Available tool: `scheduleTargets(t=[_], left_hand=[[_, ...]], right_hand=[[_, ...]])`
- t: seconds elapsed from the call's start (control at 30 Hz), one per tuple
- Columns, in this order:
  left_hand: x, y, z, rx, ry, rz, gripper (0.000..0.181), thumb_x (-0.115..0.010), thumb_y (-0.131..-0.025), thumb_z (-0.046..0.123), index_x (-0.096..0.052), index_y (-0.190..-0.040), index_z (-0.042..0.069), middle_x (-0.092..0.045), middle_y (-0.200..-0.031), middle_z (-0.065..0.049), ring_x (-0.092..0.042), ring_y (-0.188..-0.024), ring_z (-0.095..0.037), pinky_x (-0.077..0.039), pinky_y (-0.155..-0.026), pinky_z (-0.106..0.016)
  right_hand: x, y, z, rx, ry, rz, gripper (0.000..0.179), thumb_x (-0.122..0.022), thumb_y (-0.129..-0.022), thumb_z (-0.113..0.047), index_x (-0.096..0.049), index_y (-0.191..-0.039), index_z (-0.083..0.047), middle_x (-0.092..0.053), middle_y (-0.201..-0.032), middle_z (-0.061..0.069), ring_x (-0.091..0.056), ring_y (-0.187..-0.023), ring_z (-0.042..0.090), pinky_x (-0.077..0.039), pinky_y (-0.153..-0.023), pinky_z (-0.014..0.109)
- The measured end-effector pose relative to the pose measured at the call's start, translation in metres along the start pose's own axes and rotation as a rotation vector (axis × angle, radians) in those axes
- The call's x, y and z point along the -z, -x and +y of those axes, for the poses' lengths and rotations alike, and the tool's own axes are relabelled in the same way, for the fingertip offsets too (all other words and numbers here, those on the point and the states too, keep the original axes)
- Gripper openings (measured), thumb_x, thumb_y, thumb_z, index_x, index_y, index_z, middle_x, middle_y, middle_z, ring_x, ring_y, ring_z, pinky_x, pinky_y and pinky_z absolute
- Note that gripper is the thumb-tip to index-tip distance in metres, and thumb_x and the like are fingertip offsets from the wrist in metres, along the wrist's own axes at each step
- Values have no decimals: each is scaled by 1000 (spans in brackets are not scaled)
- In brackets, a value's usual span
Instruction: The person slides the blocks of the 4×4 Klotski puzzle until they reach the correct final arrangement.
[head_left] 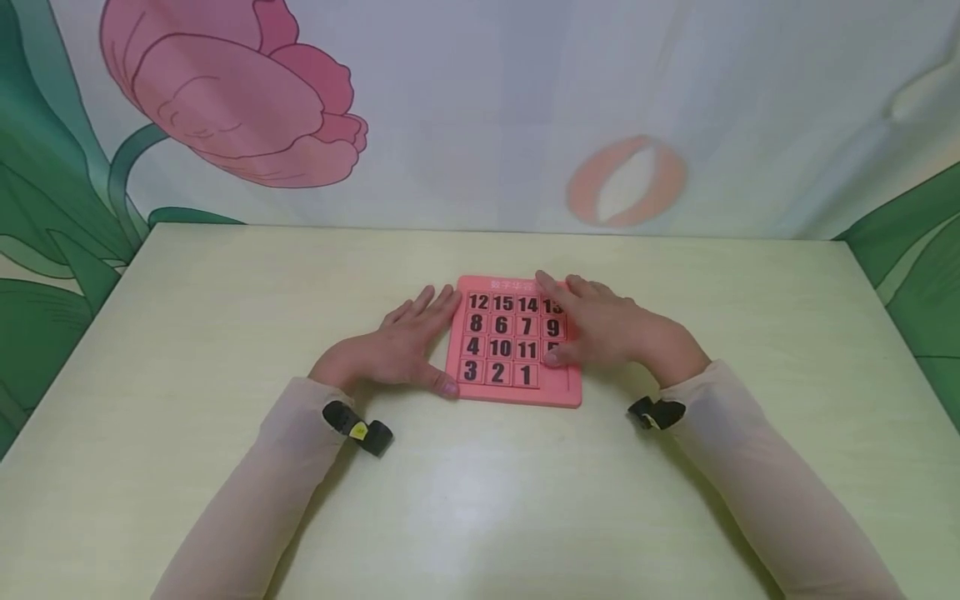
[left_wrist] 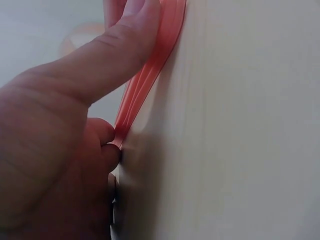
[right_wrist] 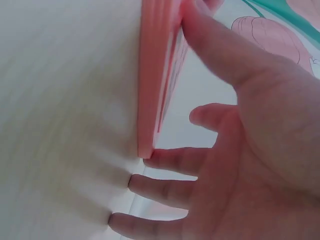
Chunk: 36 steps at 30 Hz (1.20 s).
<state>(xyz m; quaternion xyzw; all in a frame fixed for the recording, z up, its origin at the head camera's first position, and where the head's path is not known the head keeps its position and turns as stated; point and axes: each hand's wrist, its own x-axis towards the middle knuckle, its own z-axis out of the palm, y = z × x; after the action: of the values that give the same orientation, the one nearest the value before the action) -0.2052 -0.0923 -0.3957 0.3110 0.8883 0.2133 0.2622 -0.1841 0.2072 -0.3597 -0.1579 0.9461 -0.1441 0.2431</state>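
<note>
Long pale beige-pink sleeves (head_left: 251, 492); black device (head_left: 377, 438) at each cuff (head_left: 303, 404), left one bearing yellow mark (head_left: 359, 431).

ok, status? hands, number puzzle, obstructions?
Left hand touches number puzzle at left, right hand at right. Puzzle flat on table, bottom-right slot empty. Obstruction: right hand partly hides tiles 13 and 5.

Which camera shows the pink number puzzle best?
The head view: it shows the puzzle from above, most numbers readable. The left wrist view shows mostly its edge, partly covered; the right wrist view, an edge and a sliver of its face.
</note>
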Motion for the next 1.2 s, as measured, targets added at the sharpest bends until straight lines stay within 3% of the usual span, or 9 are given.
scheduleTargets(t=[0.17,0.33,0.53,0.67,0.9,1.1,1.2], left_hand=[[1,0,2,2,8,1,130,-79,-78,62,7,-162,14,12,-168,-2,22,-150,-19,9,-121,-42],[1,0,1,1,9,-1,130,-78,-78,62,7,-162,13,12,-168,-4,21,-150,-20,10,-121,-43],[0,-1,-1,7,-19,-7,128,-77,-80,62,8,-162,13,12,-168,-3,21,-150,-20,9,-121,-42],[0,-2,-1,9,-14,-6,128,-76,-80,62,9,-162,13,13,-168,-2,22,-150,-20,10,-121,-41],[0,-1,0,15,-12,1,128,-78,-79,62,8,-162,13,12,-168,-2,21,-151,-20,9,-121,-42],[1,-1,4,21,-26,-5,129,-77,-79,62,8,-162,12,13,-168,-4,22,-150,-22,8,-121,-43],[1,-1,5,31,-27,-6,130,-77,-79,64,10,-162,12,15,-167,-4,23,-150,-23,9,-121,-44]], right_hand=[[2,0,1,12,-21,1,103,-74,-90,-47,-6,-165,-28,-4,-167,23,-4,-150,48,-13,-111,75],[-5,-2,-8,-22,-76,-15,107,-68,-90,-59,1,-164,-28,12,-165,26,4,-149,51,-11,-110,76],[-17,-3,-22,-60,-41,3,113,-67,-88,-64,7,-163,-25,22,-161,28,8,-147,54,-10,-110,77],[-13,-1,-22,-50,-26,-20,113,-71,-88,-58,8,-163,-26,22,-162,26,8,-147,54,-11,-110,76],[-2,4,-15,10,-87,-75,111,-79,-89,-33,3,-164,-30,22,-164,21,8,-149,50,-13,-112,73],[-15,-4,-35,-39,-62,7,106,-64,-92,-61,4,-164,-25,21,-163,24,4,-146,57,-17,-109,77],[-19,-7,-45,-87,-28,27,104,-61,-93,-63,4,-164,-24,21,-163,26,4,-144,61,-17,-109,76]])
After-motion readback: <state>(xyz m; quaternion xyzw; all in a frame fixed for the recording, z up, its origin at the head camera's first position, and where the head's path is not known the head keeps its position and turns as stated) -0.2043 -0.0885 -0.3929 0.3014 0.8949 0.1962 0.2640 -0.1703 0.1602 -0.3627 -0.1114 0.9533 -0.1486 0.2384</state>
